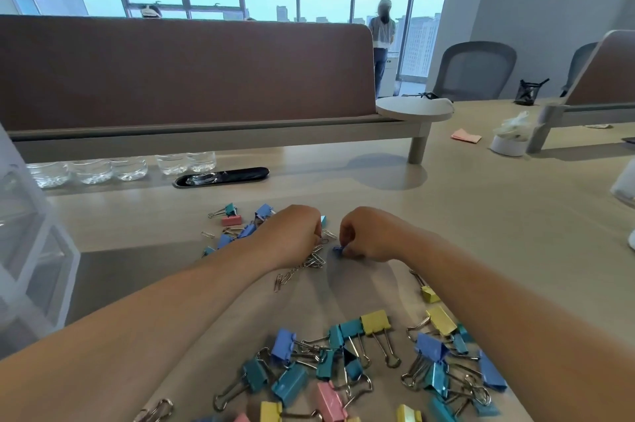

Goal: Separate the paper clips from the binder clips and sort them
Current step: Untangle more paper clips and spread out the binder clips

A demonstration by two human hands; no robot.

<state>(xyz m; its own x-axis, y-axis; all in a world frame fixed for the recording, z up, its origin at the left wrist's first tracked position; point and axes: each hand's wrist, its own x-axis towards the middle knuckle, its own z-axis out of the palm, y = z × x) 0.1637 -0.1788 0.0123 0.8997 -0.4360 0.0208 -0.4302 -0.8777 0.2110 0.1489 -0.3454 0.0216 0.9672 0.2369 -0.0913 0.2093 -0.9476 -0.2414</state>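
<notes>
- Both bare forearms reach forward over a pale wooden table [481,215], with the two hands close together near its middle.
- The left hand [292,232] is curled downward over a heap of silver paper clips [309,262]; its fingers are bent in at the top of the heap, but the back of the hand hides whether they actually have hold of a clip.
- The right hand [371,236] is closed into a loose fist, its fingers pinched on a small blue binder clip [338,249] that sits at the table surface just right of the paper clips.
- A mixed cluster lies beyond the left hand: a pink binder clip [231,220], several blue and teal ones, and a few stray paper clips among them.
- Nearest the camera, between the forearms, a large pile of binder clips [343,363] in blue, teal, yellow and pink spreads across the table, wire handles tangled together.
- A lone yellow binder clip [429,293] lies beside the right forearm, apart from the big pile.
- A row of clear plastic cups [92,170] stands at the far left of the table under a brown partition [185,71], next to a black oval cable slot [221,177].
- A translucent plastic drawer unit [31,249] stands at the left edge.
</notes>
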